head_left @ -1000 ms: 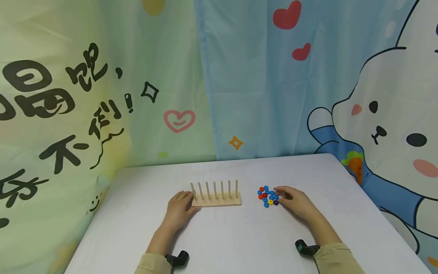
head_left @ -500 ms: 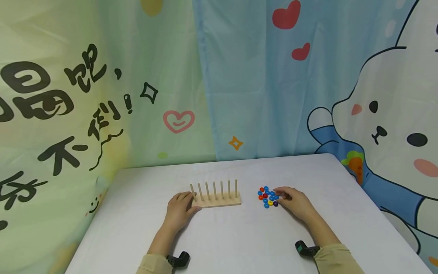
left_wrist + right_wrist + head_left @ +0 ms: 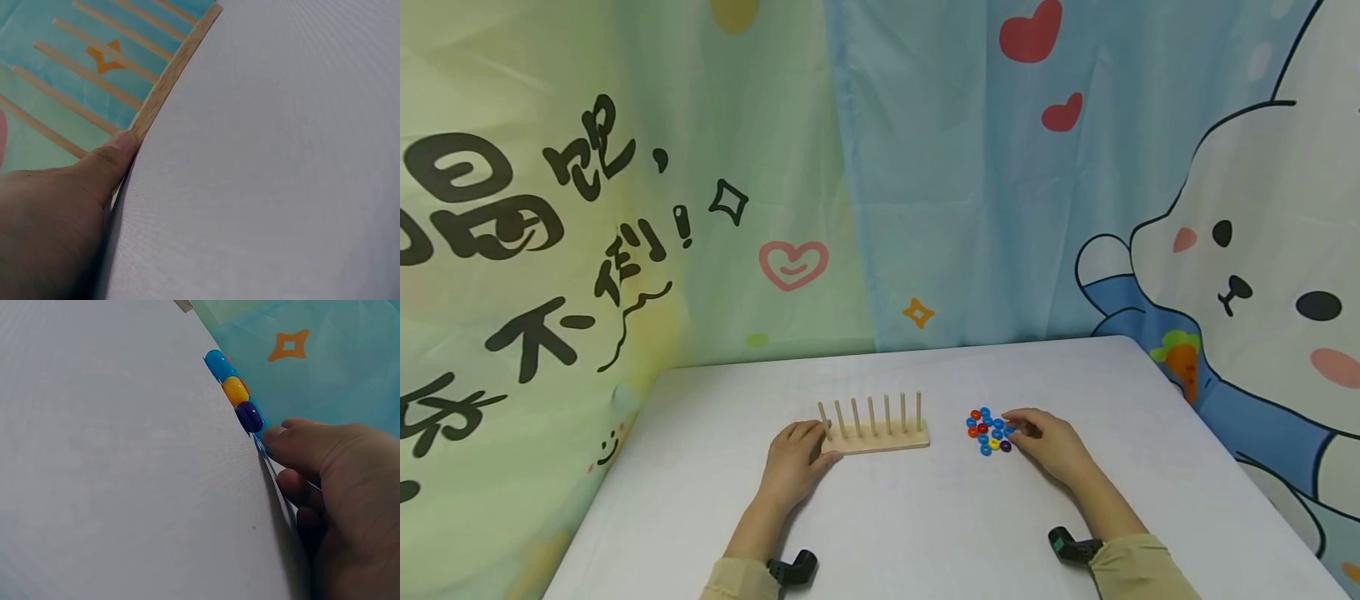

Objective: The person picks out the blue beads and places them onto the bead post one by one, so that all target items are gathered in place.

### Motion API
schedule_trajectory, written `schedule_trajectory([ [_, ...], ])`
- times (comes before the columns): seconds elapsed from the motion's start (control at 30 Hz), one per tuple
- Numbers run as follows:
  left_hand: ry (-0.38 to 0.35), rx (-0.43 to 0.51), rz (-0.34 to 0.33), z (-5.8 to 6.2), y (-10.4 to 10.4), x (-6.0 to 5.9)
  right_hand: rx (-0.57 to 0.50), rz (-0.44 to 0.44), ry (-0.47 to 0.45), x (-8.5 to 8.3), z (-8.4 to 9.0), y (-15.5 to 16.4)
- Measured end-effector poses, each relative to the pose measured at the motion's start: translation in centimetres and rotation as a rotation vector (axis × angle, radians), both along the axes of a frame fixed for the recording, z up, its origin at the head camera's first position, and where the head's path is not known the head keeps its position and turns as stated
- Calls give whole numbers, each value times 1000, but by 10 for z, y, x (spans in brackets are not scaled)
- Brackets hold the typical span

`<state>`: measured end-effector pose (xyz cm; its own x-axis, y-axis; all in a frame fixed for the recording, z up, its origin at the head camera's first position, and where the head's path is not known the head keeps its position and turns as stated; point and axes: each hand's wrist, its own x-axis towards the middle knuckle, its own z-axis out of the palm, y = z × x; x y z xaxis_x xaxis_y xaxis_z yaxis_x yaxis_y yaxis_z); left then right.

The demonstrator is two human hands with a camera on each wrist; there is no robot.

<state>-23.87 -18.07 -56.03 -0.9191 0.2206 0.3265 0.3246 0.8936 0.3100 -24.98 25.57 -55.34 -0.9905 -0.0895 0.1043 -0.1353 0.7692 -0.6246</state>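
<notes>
A wooden peg rack (image 3: 875, 436) stands on the white table (image 3: 925, 533), about midway between its left and right edges and nearer the far edge than the near one. Its seven upright pegs (image 3: 871, 416) carry nothing. The left hand (image 3: 795, 458) lies flat on the table at the rack's left end, fingers relaxed and nearly straight; in the left wrist view the thumb tip (image 3: 119, 147) touches the corner of the rack's base (image 3: 172, 72).

Right of the rack, apart from it, a cluster of small coloured rings (image 3: 988, 429) lies loose on the table: mostly blue, with red, orange, yellow and one dark purple. The right hand (image 3: 1047, 446) rests just beside the cluster's right side, fingers curled with the tips at the nearest rings. In the right wrist view the fingertips (image 3: 278, 439) sit next to the purple ring (image 3: 249, 416), with a yellow ring (image 3: 235, 390) and a blue ring (image 3: 219, 364) in line beyond; whether a ring is pinched cannot be told.

A printed curtain (image 3: 880, 167) hangs behind the table's far edge. A black wrist mount (image 3: 790, 568) shows at each beige sleeve (image 3: 1131, 567) near the near edge.
</notes>
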Motion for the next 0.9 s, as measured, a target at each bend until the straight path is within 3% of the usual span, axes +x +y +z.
schedule_trajectory([
  [0.2, -12, 13, -4, 2, 0, 2, -7, 3, 34, 0, 4, 2],
  [0.43, -6, 25, -10, 2, -1, 3, -18, 29, 119, -1, 20, -4],
  [0.9, -18, 24, -5, 3, 0, 3, -80, 81, 73, -9, 60, -29],
])
